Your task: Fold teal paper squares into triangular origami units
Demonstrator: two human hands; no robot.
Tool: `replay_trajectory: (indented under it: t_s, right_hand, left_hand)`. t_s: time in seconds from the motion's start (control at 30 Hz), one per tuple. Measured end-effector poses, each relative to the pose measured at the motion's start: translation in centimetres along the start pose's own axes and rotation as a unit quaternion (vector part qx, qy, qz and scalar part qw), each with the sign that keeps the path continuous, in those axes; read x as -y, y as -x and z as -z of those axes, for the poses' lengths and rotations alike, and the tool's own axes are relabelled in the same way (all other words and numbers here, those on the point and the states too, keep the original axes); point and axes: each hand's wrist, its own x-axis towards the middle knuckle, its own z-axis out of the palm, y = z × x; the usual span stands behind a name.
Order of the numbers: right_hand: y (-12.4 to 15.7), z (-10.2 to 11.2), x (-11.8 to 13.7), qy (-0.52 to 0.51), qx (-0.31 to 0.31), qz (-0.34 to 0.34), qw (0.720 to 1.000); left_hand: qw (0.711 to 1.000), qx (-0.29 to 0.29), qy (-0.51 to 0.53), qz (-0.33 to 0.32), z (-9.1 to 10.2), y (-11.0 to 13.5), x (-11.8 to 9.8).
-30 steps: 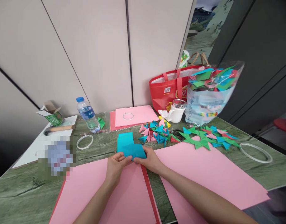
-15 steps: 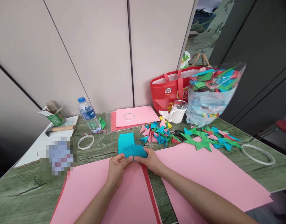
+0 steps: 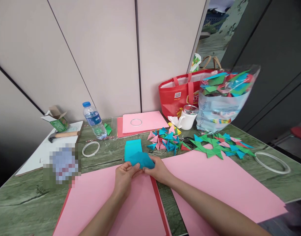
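Between my two hands is a blue sheet of paper [image 3: 142, 159], its top edge now angled like a low peak. My left hand [image 3: 126, 173] pinches its lower left part with thumb and fingers. On the other side, my right hand [image 3: 158, 168] is closed on the lower right corner. Just behind the held sheet lies a stack of blue paper [image 3: 133, 146], partly covered by it. Both hands are over the far edge of a pink paper stack [image 3: 138, 203] with a red sheet showing along its side.
Folded paper pieces [image 3: 165, 141] are heaped beyond my right hand, beside scissors [image 3: 189, 141] and green paper stars [image 3: 207, 147]. A white mug [image 3: 188, 118], water bottle [image 3: 94, 121], hammer [image 3: 64, 134], red bag [image 3: 171, 98] and plastic bag of folded paper [image 3: 219, 101] stand or lie farther back.
The blue sheet's right side has bent downward, and its top edge has gone from nearly flat to peaked. My right thumb has shifted slightly right; both hands keep their grip.
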Motion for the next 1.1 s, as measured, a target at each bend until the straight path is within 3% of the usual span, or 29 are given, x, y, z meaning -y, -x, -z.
replay_trajectory:
  t_s: [0.23,0.4,0.6,0.8,0.9,1.1]
  right_hand:
    - [0.0,0.6,-0.3,-0.055,0.052,0.031,0.997]
    - [-0.1,1.1,0.0,-0.091,0.078,0.021,0.993]
    - [-0.3,1.1,-0.9,-0.177,0.017,-0.048,0.983]
    - [-0.2,1.2,-0.5,-0.126,-0.020,0.006,0.992]
    - [-0.1,1.1,0.0,-0.152,-0.035,0.025,0.987]
    - [0.1,0.8,-0.2,-0.160,-0.110,0.036,0.980]
  left_hand:
    - [0.999,-0.012,-0.028,-0.022,0.5,-0.4,-0.6]
    - [0.985,-0.052,-0.149,-0.070,0.9,-0.6,-1.6]
    - [0.962,-0.047,-0.246,-0.112,1.1,-0.7,-1.5]
    - [0.970,-0.015,-0.234,-0.059,1.0,-0.8,-1.5]
    - [0.977,-0.015,-0.201,-0.073,0.7,-0.6,-1.8]
    - [0.980,0.063,-0.127,-0.143,0.0,-0.1,-1.5]
